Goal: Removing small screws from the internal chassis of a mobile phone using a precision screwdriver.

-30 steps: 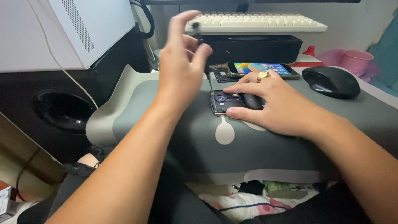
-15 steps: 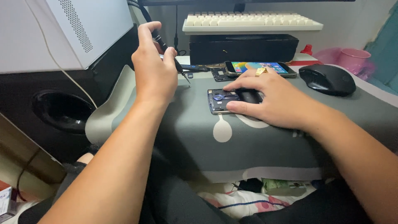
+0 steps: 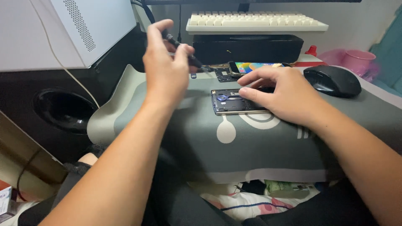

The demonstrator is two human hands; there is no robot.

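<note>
Left hand (image 3: pixel 165 69) raised above the surface (image 3: pixel 268 146), fingers pinched around a slim black screwdriver (image 3: pixel 184 52), tip slanting down to the right. Right hand (image 3: pixel 284 94) flat, fingers spread narrow, pressing on an opened phone (image 3: pixel 232 101): a thin dark slab, back cover off, metal frame and small circuit parts exposed, lying on a grey cloth mat with pale rounded shapes. Just beyond, another phone (image 3: pixel 255 67) with a bright glossy screen and a small dark board (image 3: pixel 222 74) beside it. Smooth black mouse (image 3: pixel 333 80) near the right wrist. Behind, a long black box (image 3: pixel 247 48), a cream keyboard (image 3: pixel 255 21) on top. Pink plastic cup (image 3: pixel 358 60) far right; white perforated case (image 3: pixel 96 25) left.
</note>
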